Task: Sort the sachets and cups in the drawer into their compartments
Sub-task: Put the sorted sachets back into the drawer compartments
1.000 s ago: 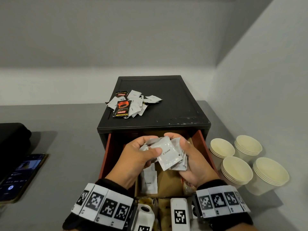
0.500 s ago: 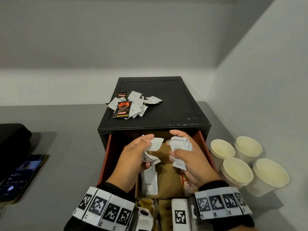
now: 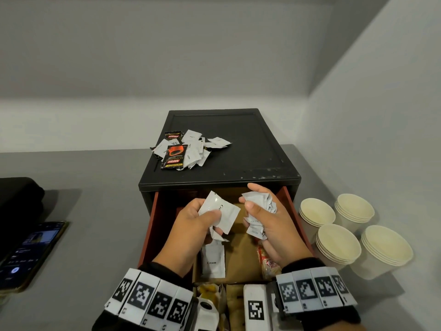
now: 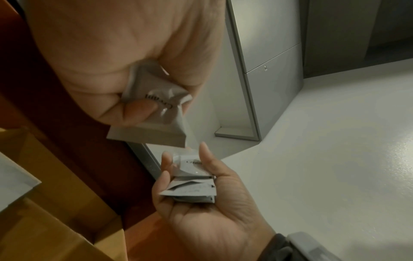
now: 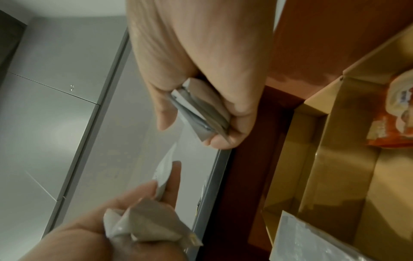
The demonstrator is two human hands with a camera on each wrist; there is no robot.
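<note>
Looks like the sorting is mid-way: the person is gathering white cream sachets out of the drawer and stacking them by hand. The left hand is pinching one sachet between thumb and curled fingers, with a couple more tucked underneath. The right hand is curling around a stack of the same kind, thumb pressing on top. Both hands are hovering over the open drawer, close together but not touching.

My guess for the next move: passing the left sachet onto the right-hand stack, or dropping the lot into the cardboard compartment below, where another cream sachet is already lying. That needs a neat, squared-up stack so nothing is slipping out.

More sachets are sitting in a pile on the box top, and the cups are waiting to the right, outside the drawer.
</note>
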